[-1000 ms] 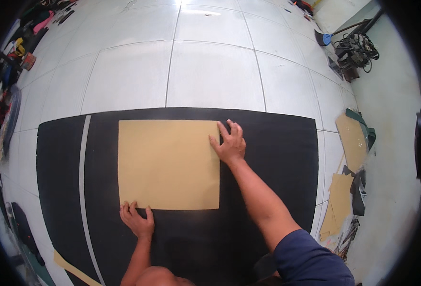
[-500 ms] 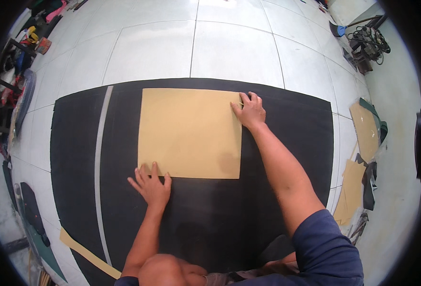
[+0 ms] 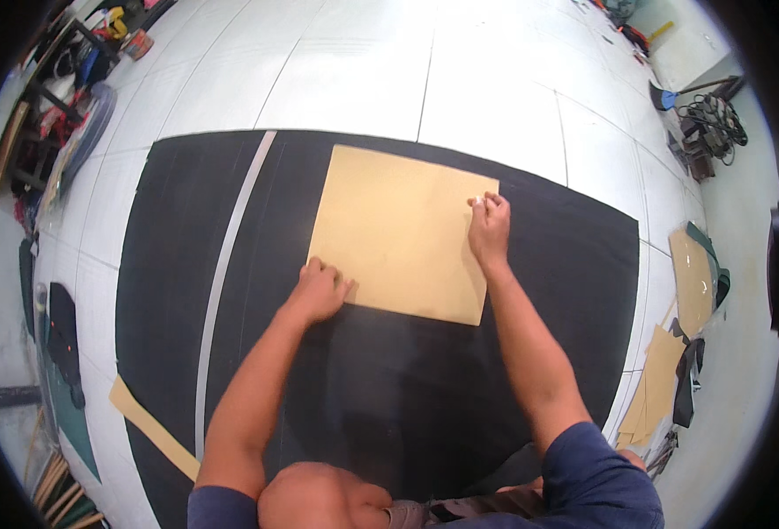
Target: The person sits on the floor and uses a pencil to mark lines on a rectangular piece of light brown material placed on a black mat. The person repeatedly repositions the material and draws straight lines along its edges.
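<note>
A tan rectangular sheet of card (image 3: 402,234) lies flat on a large spread of black fabric (image 3: 345,388). At its lower left corner my left hand (image 3: 320,289) rests on the edge, thumb and fingers apart, the fingers bent. My right hand (image 3: 490,231) is closed in a pinch by the sheet's right edge, below the upper right corner. A tiny pale tip shows at those fingers, too small to name. A long narrow pale strip (image 3: 228,242) runs down the fabric left of the sheet.
A narrow tan card strip (image 3: 153,428) lies at the fabric's lower left. Tan card pieces (image 3: 652,383) and scraps lie on the white tiled floor (image 3: 354,70) at right. Farther back are a blue broom (image 3: 663,95) and a coiled cable (image 3: 712,123). Cluttered shelving stands at left.
My right hand has gone from spread fingers at the card's corner to a pinch lower on its right edge. My left fingers are more bent at the lower left corner. The view has turned and shifted.
</note>
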The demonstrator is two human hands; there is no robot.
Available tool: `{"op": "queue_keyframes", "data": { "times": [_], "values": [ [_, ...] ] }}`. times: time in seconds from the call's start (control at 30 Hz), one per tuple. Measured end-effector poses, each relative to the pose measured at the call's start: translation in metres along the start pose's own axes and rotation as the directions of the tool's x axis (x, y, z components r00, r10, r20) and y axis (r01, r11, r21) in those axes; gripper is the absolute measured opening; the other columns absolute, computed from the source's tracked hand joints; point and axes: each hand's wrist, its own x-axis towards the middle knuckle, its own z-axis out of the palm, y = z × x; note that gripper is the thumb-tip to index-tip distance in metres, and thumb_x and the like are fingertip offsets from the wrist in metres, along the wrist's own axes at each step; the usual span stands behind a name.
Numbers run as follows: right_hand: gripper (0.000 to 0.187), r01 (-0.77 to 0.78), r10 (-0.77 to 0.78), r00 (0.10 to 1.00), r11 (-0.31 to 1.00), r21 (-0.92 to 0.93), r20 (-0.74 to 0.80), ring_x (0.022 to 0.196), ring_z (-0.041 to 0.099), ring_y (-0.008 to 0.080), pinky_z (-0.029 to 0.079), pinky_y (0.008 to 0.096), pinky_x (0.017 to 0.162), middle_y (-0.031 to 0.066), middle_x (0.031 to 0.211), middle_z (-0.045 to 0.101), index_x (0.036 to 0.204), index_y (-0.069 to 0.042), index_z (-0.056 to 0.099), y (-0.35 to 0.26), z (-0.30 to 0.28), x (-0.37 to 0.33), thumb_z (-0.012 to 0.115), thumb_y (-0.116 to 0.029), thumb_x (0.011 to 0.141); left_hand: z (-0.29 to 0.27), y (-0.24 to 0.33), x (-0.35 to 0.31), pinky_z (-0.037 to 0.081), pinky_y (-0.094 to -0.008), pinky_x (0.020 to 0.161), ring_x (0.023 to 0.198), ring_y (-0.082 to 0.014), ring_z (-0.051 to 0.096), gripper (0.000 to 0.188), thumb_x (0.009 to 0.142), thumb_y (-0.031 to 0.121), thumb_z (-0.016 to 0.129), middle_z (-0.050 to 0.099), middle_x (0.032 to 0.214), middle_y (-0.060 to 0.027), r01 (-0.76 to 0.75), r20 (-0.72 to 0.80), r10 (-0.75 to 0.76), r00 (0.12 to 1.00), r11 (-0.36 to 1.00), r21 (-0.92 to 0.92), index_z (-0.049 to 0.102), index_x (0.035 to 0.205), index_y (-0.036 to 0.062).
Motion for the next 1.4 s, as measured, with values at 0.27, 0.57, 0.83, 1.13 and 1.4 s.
{"op": "queue_keyframes", "data": {
  "times": [0.27,0.57,0.83,1.13,1.4],
  "values": [
    [0.041,-0.315,-0.023,0.805,0.83,0.459,0.593,0.094,0.074,0.0344,0.056,0.0426,0.085,0.0202,0.101,0.077,0.114,-0.003,0.073,-0.121,0.066,-0.168,0.054,-0.039,0.109,-0.037,-0.024,0.03,0.038,-0.0479,0.12,0.145,-0.0435,0.044,0.059,0.101,0.044,0.055,0.051,0.152,-0.0325,0.114,0.259,-0.062,0.964,0.975,-0.189,0.067,0.135,-0.0035],
    [0.019,-0.055,-0.339,0.773,0.807,0.588,0.536,0.103,0.07,0.0442,0.055,0.0499,0.088,0.0222,0.108,0.074,0.113,-0.003,0.072,-0.176,0.105,-0.171,0.063,-0.017,0.103,-0.036,-0.044,0.034,0.039,-0.0442,0.116,0.135,-0.0326,0.042,0.052,0.107,0.045,0.045,0.067,0.134,-0.0207,-0.052,0.335,0.07,0.94,0.997,-0.063,0.077,0.126,0.0087],
    [0.021,0.055,-0.338,0.733,0.895,0.443,0.591,0.099,0.07,0.0454,0.056,0.0529,0.085,0.0236,0.104,0.074,0.111,-0.006,0.075,-0.178,0.107,-0.168,0.063,-0.021,0.103,-0.034,-0.047,0.036,0.044,-0.0456,0.111,0.127,-0.0354,0.047,0.049,0.107,0.044,0.046,0.068,0.126,-0.0243,0.082,0.329,-0.014,0.944,0.978,-0.192,0.079,0.12,0.0102],
    [0.026,0.125,-0.37,0.716,0.902,0.413,0.592,0.094,0.072,0.0436,0.057,0.0545,0.082,0.0218,0.1,0.075,0.113,-0.008,0.076,-0.177,0.119,-0.172,0.061,-0.028,0.105,-0.021,-0.067,0.044,0.039,-0.0439,0.117,0.129,-0.0386,0.047,0.051,0.109,0.044,0.042,0.069,0.133,-0.0173,0.013,0.292,0.011,0.956,0.997,-0.082,0.078,0.124,0.0113],
    [0.027,0.166,-0.336,0.703,0.935,0.314,0.627,0.098,0.07,0.0438,0.056,0.0548,0.085,0.0216,0.105,0.075,0.116,-0.007,0.071,-0.167,0.115,-0.165,0.058,-0.029,0.106,-0.032,-0.035,0.032,0.041,-0.0437,0.114,0.127,-0.0372,0.049,0.05,0.107,0.043,0.045,0.07,0.13,-0.0212,0.047,0.265,0.001,0.964,0.983,-0.175,0.08,0.119,0.0087]
  ]
}}
